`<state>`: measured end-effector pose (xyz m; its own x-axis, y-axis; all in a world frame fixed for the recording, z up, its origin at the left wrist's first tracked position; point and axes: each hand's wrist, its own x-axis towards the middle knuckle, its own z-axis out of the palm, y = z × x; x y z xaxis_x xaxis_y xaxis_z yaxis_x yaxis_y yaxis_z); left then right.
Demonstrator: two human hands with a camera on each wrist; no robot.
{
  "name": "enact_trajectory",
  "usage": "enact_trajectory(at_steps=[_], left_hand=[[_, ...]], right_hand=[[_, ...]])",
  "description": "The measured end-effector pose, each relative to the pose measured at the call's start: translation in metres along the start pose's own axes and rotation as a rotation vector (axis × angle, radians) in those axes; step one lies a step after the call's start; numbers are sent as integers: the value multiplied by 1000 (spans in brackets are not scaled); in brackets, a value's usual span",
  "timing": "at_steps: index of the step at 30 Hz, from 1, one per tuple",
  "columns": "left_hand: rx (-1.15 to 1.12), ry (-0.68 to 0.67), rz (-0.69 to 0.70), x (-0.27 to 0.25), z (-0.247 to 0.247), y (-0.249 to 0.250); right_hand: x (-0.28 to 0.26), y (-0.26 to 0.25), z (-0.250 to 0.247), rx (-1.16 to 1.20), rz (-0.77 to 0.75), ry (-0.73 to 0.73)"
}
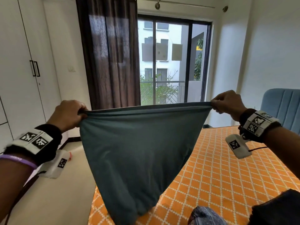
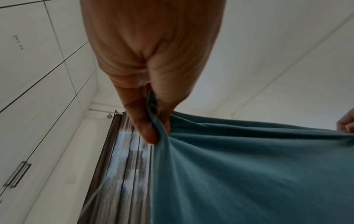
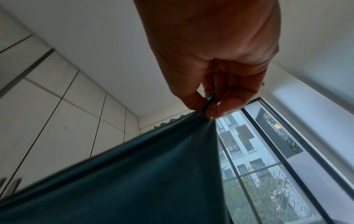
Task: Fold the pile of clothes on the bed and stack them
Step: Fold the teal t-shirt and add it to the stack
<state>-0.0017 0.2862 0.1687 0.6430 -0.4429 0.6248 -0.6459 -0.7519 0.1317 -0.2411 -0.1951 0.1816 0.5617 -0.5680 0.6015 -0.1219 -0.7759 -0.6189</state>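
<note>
A teal garment hangs stretched in the air above the near corner of the bed. My left hand pinches its upper left corner and my right hand pinches its upper right corner, so the top edge is pulled taut between them. The cloth narrows downward and its lower end touches the orange bedcover. In the left wrist view the thumb and fingers clamp a fold of the teal garment. From the right wrist, the fingertips nip the corner of the teal garment.
A dark patterned cloth and a black garment lie at the bed's near edge. A blue headboard stands at the right. White wardrobes line the left wall, with a brown curtain and a window ahead.
</note>
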Motion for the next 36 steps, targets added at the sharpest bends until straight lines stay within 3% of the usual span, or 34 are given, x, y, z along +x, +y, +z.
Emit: enact_trajectory(at_steps=[5, 10, 14, 18, 20, 24, 31, 36], left_hand=[[57, 184, 48, 14, -37, 14], [-39, 341, 261, 16, -79, 28], [10, 343, 303, 22, -101, 30], [-73, 365, 283, 32, -114, 17], [-196, 397, 260, 47, -121, 3], [-190, 294, 242, 66, -112, -14], [42, -35, 95, 52, -26, -8], [-91, -41, 14, 54, 4, -16]], right_hand=[[13, -6, -4, -241, -118, 110], [24, -22, -31, 39, -70, 304], [36, -23, -41, 121, 70, 12], [45, -40, -68, 227, -51, 229], [45, -53, -76, 300, -59, 267], [50, -55, -66, 361, 127, 82], [58, -6, -6, 460, 442, -97], [70, 9, 22, 593, 537, -64]])
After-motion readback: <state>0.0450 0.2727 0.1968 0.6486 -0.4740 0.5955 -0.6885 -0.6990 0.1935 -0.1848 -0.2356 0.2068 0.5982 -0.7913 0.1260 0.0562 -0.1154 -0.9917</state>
